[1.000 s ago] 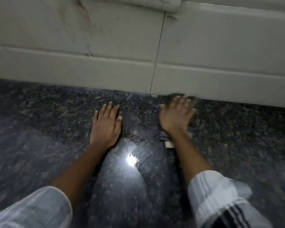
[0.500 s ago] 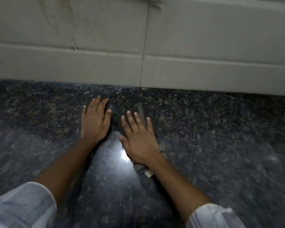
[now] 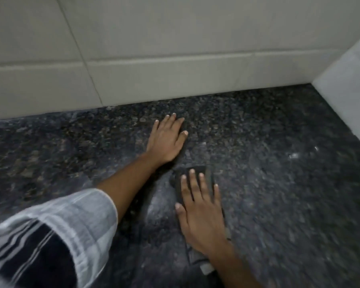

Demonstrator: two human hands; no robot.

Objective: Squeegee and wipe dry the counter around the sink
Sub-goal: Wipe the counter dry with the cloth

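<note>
Two hands on a dark speckled counter: left hand lies flat, fingers straight; right hand presses, fingers spread, on what seems a dark cloth, just beside it.

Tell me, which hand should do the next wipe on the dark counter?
Probably the right hand. It lies flat on the dark cloth, fingers straight, pressing it onto the counter. The left hand rests flat on bare stone nearer the tiled wall, with nothing under it.
</note>
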